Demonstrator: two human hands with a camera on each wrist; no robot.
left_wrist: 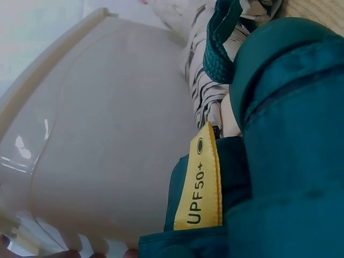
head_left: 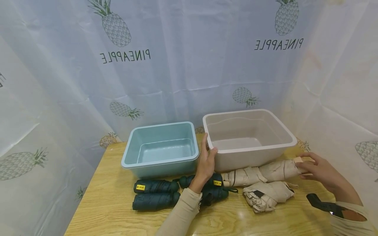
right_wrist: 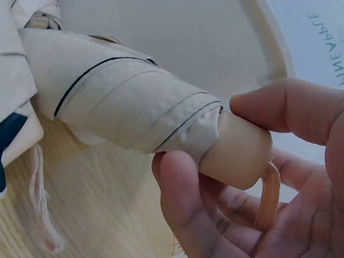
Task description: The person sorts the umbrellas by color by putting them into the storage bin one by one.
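Observation:
My right hand (head_left: 322, 172) holds the end of a furled beige umbrella (right_wrist: 129, 99) by its pale handle (right_wrist: 236, 150), thumb on one side and fingers on the other. A peach wrist loop (right_wrist: 267, 199) hangs from that handle. On the left, my left hand (head_left: 205, 164) grips the front left corner of a beige-grey plastic bin (head_left: 248, 156), thumb at the rim. Just below that hand lie dark green folded umbrellas (left_wrist: 290, 140), one with a yellow UPF50+ tag (left_wrist: 200, 185). Another crumpled beige umbrella (head_left: 268, 195) lies in front of the held one.
A light blue bin (head_left: 160, 165) stands left of the beige-grey one, with more dark green umbrellas (head_left: 155, 201) before it. Everything rests on a wooden table (head_left: 112, 209). A pineapple-print curtain (head_left: 189, 65) hangs close behind and along both sides.

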